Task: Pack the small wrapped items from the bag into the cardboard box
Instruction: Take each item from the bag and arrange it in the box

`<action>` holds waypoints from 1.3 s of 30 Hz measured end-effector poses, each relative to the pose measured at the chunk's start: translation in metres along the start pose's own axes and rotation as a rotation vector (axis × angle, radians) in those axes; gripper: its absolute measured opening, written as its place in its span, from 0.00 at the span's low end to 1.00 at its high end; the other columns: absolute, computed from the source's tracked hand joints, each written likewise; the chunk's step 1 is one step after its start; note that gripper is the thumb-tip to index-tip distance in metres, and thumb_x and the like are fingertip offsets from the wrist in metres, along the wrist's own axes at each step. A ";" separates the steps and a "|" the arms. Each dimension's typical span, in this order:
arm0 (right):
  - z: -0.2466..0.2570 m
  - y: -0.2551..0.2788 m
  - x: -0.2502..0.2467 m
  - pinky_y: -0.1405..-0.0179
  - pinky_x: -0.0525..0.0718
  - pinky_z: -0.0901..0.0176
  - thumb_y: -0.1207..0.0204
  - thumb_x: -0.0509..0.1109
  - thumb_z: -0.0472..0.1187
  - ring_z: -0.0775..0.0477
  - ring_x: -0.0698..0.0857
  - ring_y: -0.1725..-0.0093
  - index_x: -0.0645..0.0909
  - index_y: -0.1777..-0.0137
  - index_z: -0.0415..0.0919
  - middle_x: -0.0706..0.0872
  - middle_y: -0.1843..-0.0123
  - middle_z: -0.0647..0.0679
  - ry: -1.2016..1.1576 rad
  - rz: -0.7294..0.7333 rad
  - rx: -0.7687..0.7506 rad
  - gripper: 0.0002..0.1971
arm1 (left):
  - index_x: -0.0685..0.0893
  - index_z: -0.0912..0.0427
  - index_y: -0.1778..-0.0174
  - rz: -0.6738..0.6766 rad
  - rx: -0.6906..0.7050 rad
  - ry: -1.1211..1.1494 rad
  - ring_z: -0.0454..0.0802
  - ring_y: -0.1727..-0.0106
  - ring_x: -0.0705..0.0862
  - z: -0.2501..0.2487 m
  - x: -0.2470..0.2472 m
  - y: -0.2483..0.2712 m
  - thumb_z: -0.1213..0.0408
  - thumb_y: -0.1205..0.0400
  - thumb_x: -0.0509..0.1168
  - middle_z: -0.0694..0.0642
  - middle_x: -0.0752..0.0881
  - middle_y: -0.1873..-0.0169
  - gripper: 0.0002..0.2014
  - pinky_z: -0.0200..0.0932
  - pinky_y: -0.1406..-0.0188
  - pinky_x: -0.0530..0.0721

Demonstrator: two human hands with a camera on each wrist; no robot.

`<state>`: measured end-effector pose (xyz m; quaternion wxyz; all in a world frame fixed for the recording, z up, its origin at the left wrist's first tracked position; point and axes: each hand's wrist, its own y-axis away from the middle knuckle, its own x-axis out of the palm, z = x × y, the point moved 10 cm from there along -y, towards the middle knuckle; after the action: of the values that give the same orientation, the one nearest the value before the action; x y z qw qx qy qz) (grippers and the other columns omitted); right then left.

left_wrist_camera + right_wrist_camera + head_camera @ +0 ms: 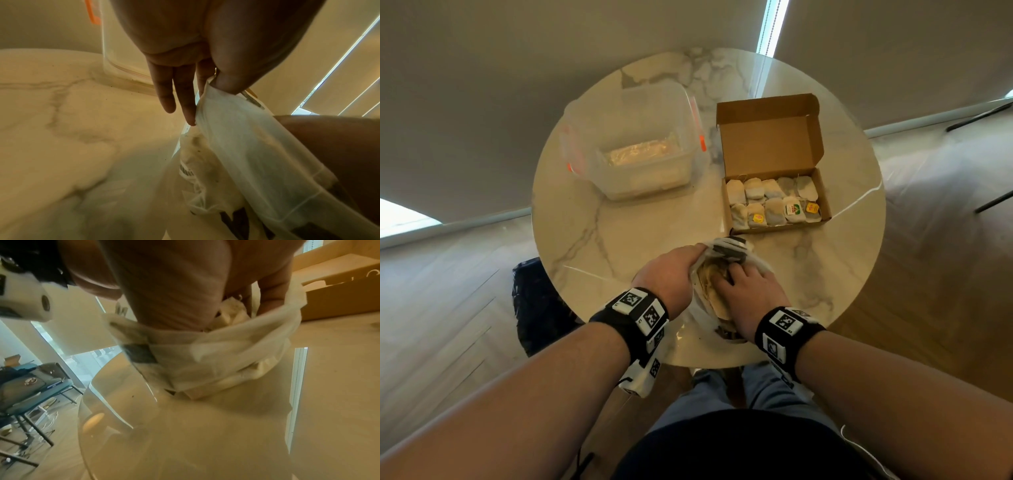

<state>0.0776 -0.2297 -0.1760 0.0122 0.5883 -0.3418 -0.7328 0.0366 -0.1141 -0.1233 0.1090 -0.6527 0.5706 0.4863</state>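
Observation:
A white plastic bag lies open at the near edge of the table, with tea bags inside. My left hand pinches the bag's rim between thumb and forefinger and holds it up; the other fingers are straight. My right hand reaches into the bag's mouth. In the right wrist view its thumb and fingers sit either side of a crumpled tea bag. The open cardboard box stands at the back right, with two rows of tea bags in it.
A clear plastic tub with orange clips stands at the back left of the round marble table. A dark object sits on the floor by the table's left edge. A chair loaded with things stands beyond the table.

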 end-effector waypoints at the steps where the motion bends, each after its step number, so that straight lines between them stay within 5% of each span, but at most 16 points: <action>1: 0.002 0.000 0.001 0.27 0.77 0.36 0.24 0.76 0.52 0.34 0.74 0.25 0.65 0.17 0.53 0.71 0.22 0.42 0.009 0.007 -0.004 0.37 | 0.71 0.41 0.15 0.005 0.002 -0.006 0.53 0.24 0.82 0.000 0.002 0.000 0.62 0.12 0.59 0.48 0.82 0.23 0.28 0.52 0.25 0.81; 5: 0.005 -0.002 -0.002 0.35 0.85 0.39 0.22 0.75 0.51 0.34 0.80 0.32 0.74 0.24 0.51 0.77 0.27 0.42 0.020 0.017 -0.027 0.28 | 0.70 0.41 0.14 0.014 0.017 -0.015 0.52 0.24 0.81 -0.004 0.002 0.000 0.62 0.12 0.59 0.48 0.82 0.23 0.28 0.50 0.25 0.80; 10: -0.014 0.001 -0.017 0.34 0.85 0.48 0.20 0.73 0.54 0.41 0.83 0.31 0.79 0.24 0.58 0.81 0.28 0.50 -0.196 -0.011 0.026 0.24 | 0.77 0.45 0.18 0.006 0.060 0.024 0.51 0.23 0.79 -0.004 -0.005 0.004 0.57 0.12 0.60 0.49 0.83 0.24 0.24 0.49 0.22 0.76; 15: -0.039 0.017 -0.044 0.35 0.83 0.56 0.25 0.80 0.54 0.53 0.83 0.35 0.87 0.31 0.62 0.80 0.27 0.61 -0.538 -0.040 0.106 0.21 | 0.76 0.49 0.16 -0.017 0.066 0.021 0.49 0.17 0.73 0.007 -0.006 0.000 0.70 0.15 0.62 0.51 0.77 0.18 0.29 0.40 0.18 0.65; 20: -0.057 0.030 -0.054 0.52 0.94 0.53 0.22 0.81 0.48 0.53 0.93 0.59 0.91 0.44 0.56 0.93 0.54 0.53 -0.898 0.062 0.142 0.09 | 0.80 0.48 0.21 -0.099 0.038 0.114 0.47 0.15 0.72 0.018 -0.019 0.002 0.65 0.16 0.65 0.49 0.75 0.16 0.25 0.42 0.16 0.65; 27: -0.064 0.044 -0.105 0.48 0.94 0.49 0.20 0.77 0.33 0.40 0.94 0.46 0.89 0.41 0.42 0.95 0.46 0.42 -1.345 0.096 0.038 0.10 | 0.86 0.39 0.36 -0.241 0.056 0.515 0.39 0.32 0.84 -0.001 -0.049 0.008 0.55 0.12 0.59 0.39 0.88 0.35 0.14 0.50 0.26 0.81; 32: -0.065 0.053 -0.145 0.57 0.94 0.54 0.23 0.77 0.32 0.39 0.92 0.46 0.84 0.36 0.34 0.93 0.44 0.39 -1.646 0.094 -0.128 0.16 | 0.92 0.46 0.43 -0.082 0.113 0.978 0.45 0.37 0.90 -0.041 -0.043 -0.003 0.58 0.07 0.50 0.46 0.94 0.45 0.21 0.49 0.30 0.82; 35: -0.070 0.056 -0.171 0.61 0.92 0.55 0.25 0.70 0.33 0.40 0.91 0.49 0.84 0.39 0.37 0.91 0.48 0.42 -1.782 0.051 -0.236 0.14 | 0.93 0.54 0.42 0.062 0.051 1.216 0.56 0.37 0.89 -0.056 -0.029 -0.011 0.43 0.09 0.47 0.60 0.94 0.42 0.30 0.51 0.28 0.82; 39: -0.082 0.056 -0.197 0.65 0.91 0.55 0.30 0.73 0.35 0.41 0.90 0.54 0.88 0.46 0.43 0.89 0.53 0.43 -1.952 -0.027 -0.355 0.12 | 0.92 0.56 0.37 0.189 -0.005 1.339 0.64 0.35 0.85 -0.070 -0.014 -0.017 0.33 0.13 0.44 0.64 0.91 0.39 0.38 0.59 0.26 0.78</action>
<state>0.1882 -0.2305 0.0148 -0.1950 -0.2796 -0.0808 -0.9366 0.0888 -0.1482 -0.0840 -0.3127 -0.7608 0.5686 -0.0143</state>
